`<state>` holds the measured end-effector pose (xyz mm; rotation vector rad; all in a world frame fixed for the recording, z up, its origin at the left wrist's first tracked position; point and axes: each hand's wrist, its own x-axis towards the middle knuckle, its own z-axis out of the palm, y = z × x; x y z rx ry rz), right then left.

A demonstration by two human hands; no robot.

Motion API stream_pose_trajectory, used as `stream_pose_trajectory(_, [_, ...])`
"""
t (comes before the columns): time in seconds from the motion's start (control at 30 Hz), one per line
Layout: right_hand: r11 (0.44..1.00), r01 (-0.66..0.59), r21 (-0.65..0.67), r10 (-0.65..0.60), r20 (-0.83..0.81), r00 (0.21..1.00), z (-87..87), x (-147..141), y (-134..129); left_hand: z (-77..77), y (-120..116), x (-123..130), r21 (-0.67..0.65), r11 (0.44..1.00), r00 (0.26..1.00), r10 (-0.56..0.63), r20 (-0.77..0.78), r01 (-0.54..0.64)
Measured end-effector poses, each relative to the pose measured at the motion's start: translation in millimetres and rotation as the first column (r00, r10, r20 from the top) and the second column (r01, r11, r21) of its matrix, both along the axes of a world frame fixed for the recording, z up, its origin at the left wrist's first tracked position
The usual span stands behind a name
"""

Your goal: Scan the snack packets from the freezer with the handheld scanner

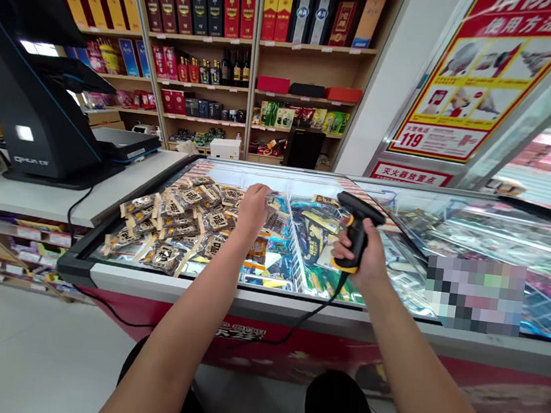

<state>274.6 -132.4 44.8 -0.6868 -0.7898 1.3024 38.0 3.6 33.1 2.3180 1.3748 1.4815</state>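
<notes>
My right hand [369, 250] is wrapped round the grip of a black and yellow barcode scanner [357, 226], held above the glass top of a chest freezer [145, 287]. A black cable hangs from the scanner's base. My left hand [254, 209] is closed, its fingertips turned away from me, over the right edge of a pile of small snack packets [179, 211]. What its fingers hold, if anything, is hidden. The packets are brown and clear with cream labels and lie heaped on the glass. Under the glass, bagged goods [320, 232] show beside a white wire divider [297, 246].
To the left, a counter [106, 192] carries a black checkout terminal [40, 117] and a dark flat device [125, 141]. Shelves of boxed bottles [199, 13] stand behind the freezer. A red fire-safety poster [492, 79] hangs at the right.
</notes>
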Motion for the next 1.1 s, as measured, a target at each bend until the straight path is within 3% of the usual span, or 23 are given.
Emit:
stream_pose_trajectory(0.1, [1.000, -0.006, -0.026, 0.005, -0.040, 0.999, 2.9, 51.6, -5.4, 1.0, -4.1, -7.4, -0.100, 0.973, 0.945, 0.173, -0.278, -0.207])
stream_pose_trajectory(0.17, [0.999, -0.024, -0.041, 0.021, -0.070, 0.997, 0.7, 81.7, -11.8, 0.4, -6.3, -9.3, -0.158, 0.940, 0.890, 0.218, -0.400, -0.301])
stream_pose_trajectory(0.27, [0.997, 0.025, -0.067, -0.033, -0.131, 0.991, -9.1, 113.6, -19.7, 2.4, -12.7, -8.1, -0.145, 0.925, 0.856, 0.256, -0.450, -0.352])
stream_pose_trajectory(0.4, [0.987, 0.088, -0.133, -0.110, -0.169, 0.979, -22.7, 130.6, -21.2, 10.3, -25.8, 13.7, 0.009, 0.945, 0.859, 0.301, -0.415, -0.326])
stream_pose_trajectory(0.47, [0.978, 0.119, -0.173, -0.151, -0.183, 0.971, -26.2, 131.5, -19.5, 11.2, -28.5, 41.3, 0.047, 0.974, 0.885, 0.220, -0.411, -0.221])
stream_pose_trajectory(0.57, [0.949, 0.227, -0.219, -0.271, -0.200, 0.942, -29.2, 130.0, -17.7, 2.1, -20.5, 99.9, -0.082, 0.996, 0.900, -0.021, -0.435, -0.017])
stream_pose_trajectory(0.63, [0.927, 0.299, -0.227, -0.344, -0.195, 0.919, -31.5, 129.9, -18.1, -9.2, -6.5, 140.1, -0.220, 0.974, 0.895, -0.149, -0.421, 0.058])
stream_pose_trajectory(0.73, [0.902, 0.357, -0.241, -0.403, -0.181, 0.897, -35.1, 132.0, -20.5, -25.9, 23.2, 183.9, -0.345, 0.934, 0.888, -0.230, -0.397, 0.088])
stream_pose_trajectory(0.83, [0.886, 0.369, -0.280, -0.433, -0.215, 0.875, -36.1, 134.3, -22.8, -35.4, 54.2, 202.4, -0.399, 0.910, 0.878, -0.280, -0.389, 0.114])
stream_pose_trajectory(0.93, [0.875, 0.373, -0.310, -0.456, -0.266, 0.849, -35.1, 134.9, -23.5, -38.5, 78.2, 205.7, -0.443, 0.880, 0.855, -0.356, -0.377, 0.172])
stream_pose_trajectory(1.1, [0.874, 0.364, -0.321, -0.461, -0.313, 0.831, -34.4, 134.1, -23.4, -40.5, 95.0, 206.1, -0.459, 0.876, 0.811, -0.372, -0.452, 0.146])
